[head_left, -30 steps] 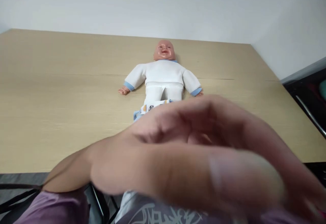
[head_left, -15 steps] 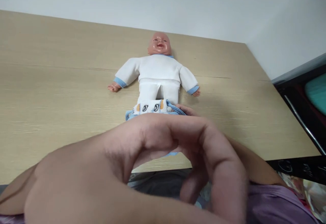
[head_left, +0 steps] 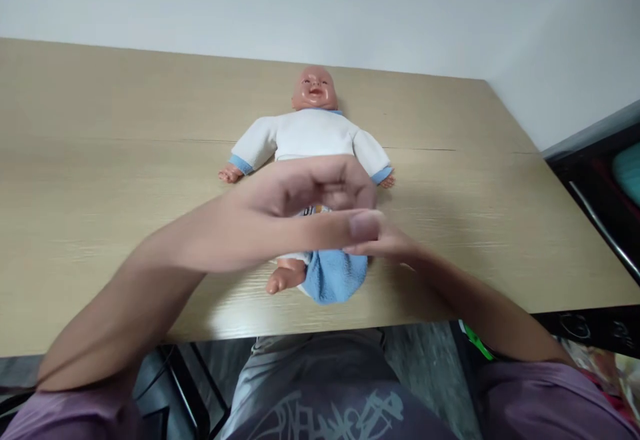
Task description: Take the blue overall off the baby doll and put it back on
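A baby doll (head_left: 311, 135) in a white top with blue cuffs lies on its back on the wooden table (head_left: 100, 180), head away from me. Blue trousers (head_left: 334, 276) with a printed waistband cover one of its legs; the other bare foot sticks out beside them. My left hand (head_left: 310, 193) hovers over the doll's hips with fingers curled, and what it grips is hidden. My right hand (head_left: 385, 243) rests at the trousers' right side, fingers closed at the fabric's edge.
A white wall runs behind the table. A dark piece of furniture (head_left: 600, 187) with a metal bar stands at the right. My lap in grey printed cloth (head_left: 320, 400) shows below the table's near edge.
My left hand has moved away from the camera down onto the doll's hips. The doll's feet and the blue trousers have come into sight.
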The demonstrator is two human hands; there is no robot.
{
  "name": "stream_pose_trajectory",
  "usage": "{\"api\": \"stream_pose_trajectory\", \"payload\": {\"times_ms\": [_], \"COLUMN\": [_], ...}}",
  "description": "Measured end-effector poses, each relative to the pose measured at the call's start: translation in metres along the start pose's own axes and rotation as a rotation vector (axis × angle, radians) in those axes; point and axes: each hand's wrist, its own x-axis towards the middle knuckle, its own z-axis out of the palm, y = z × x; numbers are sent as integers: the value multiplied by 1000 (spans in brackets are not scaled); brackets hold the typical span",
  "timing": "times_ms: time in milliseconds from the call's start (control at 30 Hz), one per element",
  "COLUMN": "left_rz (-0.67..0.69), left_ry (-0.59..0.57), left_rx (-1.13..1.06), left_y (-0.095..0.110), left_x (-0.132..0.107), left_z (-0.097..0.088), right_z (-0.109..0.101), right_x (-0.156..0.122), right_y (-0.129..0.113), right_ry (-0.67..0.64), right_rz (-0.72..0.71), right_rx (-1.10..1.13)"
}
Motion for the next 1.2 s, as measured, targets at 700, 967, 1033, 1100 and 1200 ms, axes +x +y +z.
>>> {"api": "stream_pose_trajectory", "payload": {"times_ms": [700, 967, 1033, 1100, 1200], "left_rz": [-132, -104, -64, -61, -77], "left_ry": [-471, -558, -502, -478, -512], "left_rx": [250, 152, 171, 195, 189], "left_y": [-77, -88, -89, -91, -93], "left_x": [41, 44, 45, 46, 46], "left_z": [-42, -50, -52, -53, -53], "right_z": [-5, 0, -2, -4, -6], "right_x": [-5, -1, -2, -4, -5], "right_y": [-13, -3, -3, -5, -7], "right_ry": [-73, 16, -125, -253, -330], "right_rz": [-1, 6, 67, 143, 193], "right_rx": [-5, 33, 45, 41, 5]}}
